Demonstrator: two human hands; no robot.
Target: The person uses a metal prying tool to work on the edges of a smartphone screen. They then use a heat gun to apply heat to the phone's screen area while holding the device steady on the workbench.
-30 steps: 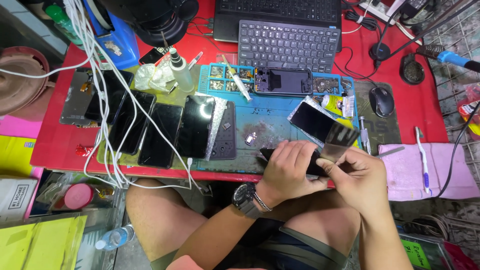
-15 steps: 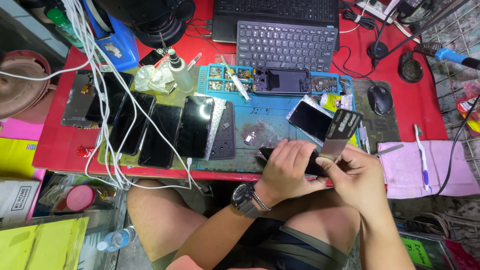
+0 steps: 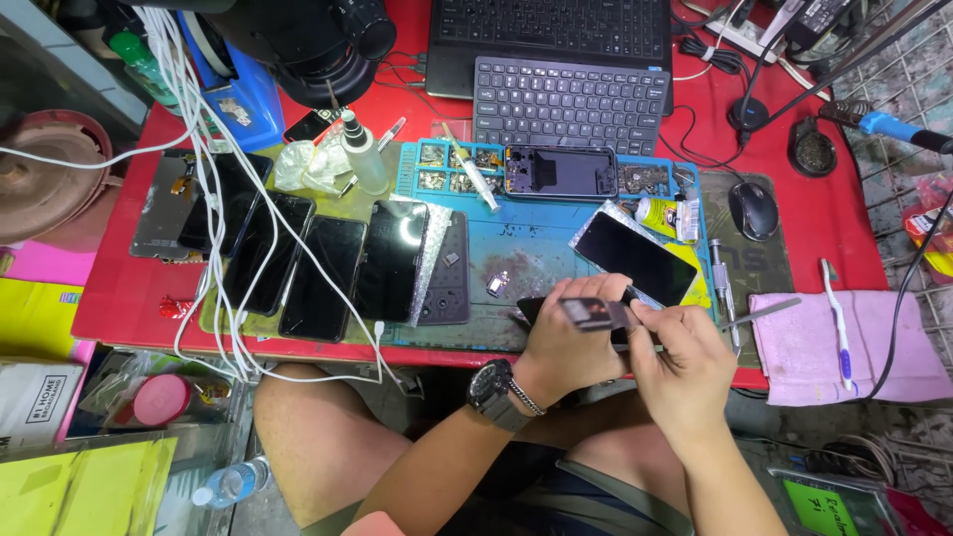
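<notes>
screws in blue tray (image 3: 412,164), hands (image 3: 571,342) gripping phone (image 3: 531,308)

A dark flat rectangular phone (image 3: 581,313) lay at the near edge of the mat, gripped from both sides, a thin grey strip across its top.

Left hand (image 3: 566,347), wearing a watch (image 3: 496,392), takes a grip on a dark phone (image 3: 541,310) at the counter (image 3: 139,298) edge. Right hand (image 3: 685,367) pinches a small flat piece (image 3: 594,314) above it. Another phone (image 3: 635,258) lies just beyond on the blue mat (image 3: 536,248).
</notes>
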